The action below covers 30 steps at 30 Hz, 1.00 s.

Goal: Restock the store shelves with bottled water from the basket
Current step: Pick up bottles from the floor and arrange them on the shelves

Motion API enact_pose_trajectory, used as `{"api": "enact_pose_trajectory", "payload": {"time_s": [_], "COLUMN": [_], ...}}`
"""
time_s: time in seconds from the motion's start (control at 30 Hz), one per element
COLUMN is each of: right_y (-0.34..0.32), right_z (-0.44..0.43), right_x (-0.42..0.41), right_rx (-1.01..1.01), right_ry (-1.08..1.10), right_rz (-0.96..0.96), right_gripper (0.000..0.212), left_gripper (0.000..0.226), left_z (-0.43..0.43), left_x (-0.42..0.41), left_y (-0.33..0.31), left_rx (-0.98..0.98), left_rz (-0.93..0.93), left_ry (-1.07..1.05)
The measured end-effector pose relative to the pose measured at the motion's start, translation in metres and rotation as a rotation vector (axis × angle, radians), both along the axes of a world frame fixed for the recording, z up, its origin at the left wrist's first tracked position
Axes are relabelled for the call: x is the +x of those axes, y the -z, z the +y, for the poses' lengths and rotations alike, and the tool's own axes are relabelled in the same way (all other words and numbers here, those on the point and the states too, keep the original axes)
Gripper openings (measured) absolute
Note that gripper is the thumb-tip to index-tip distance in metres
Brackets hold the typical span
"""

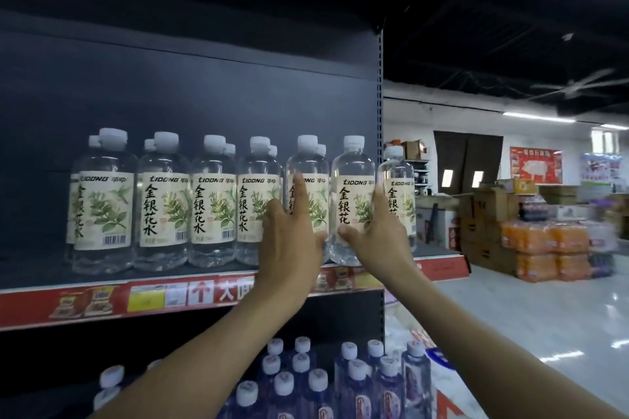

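Bottles (163, 197) of water stand in a row along the shelf (102, 303), labels outward for shoppers. Left hand (289, 238) lies flat, fingers straight and together, against the 5th bottle (308, 163), probably steadying it. Right hand (379, 235) cups the 6th bottle (352, 173) between thumb and raised forefinger, apparently squaring it up. Basket unseen.

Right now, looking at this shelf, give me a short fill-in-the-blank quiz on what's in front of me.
1. Every TIDONG bottle has a ____ cap.
2. The front strip along the shelf edge is mostly ____.
3. The left hand and right hand each touch a TIDONG bottle on the ____ of the two stocked shelves.
4. The shrink-wrapped packs stacked on the floor to the right hold ____ drinks.

Missing words: white; red; upper; orange.
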State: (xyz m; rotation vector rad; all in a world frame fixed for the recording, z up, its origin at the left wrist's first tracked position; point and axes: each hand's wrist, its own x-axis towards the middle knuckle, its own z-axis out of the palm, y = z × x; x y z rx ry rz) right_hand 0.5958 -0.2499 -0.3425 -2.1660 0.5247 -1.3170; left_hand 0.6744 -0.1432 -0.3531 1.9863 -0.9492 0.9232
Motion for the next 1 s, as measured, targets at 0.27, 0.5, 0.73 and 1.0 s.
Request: {"api": "enact_pose_trajectory", "payload": {"time_s": [0.27,0.5,0.73,1.0], "right_y": [0.0,0.006,0.006,0.003], "right_z": [-0.003,-0.011,-0.014,-0.008], "right_x": [0.009,0.026,0.033,0.032], "right_rx": [-0.002,-0.021,-0.024,0.005], "right_ry": [0.005,0.049,0.071,0.072], "right_rz": [-0.062,-0.083,-0.06,0.004], "right_gripper": [0.075,0.076,0.075,0.077], "left_gripper": [0.109,0.097,0.102,0.101], "left_z": [0.0,-0.003,-0.008,-0.001], "left_x": [0.007,0.018,0.015,0.009], "left_y": [-0.001,-0.006,-0.011,-0.015], "left_rx": [0.016,0.064,0.201,0.261], "left_rz": [-0.001,-0.033,-0.042,0.063], "left_ry": [-0.054,-0.102,-0.195,-0.084]}}
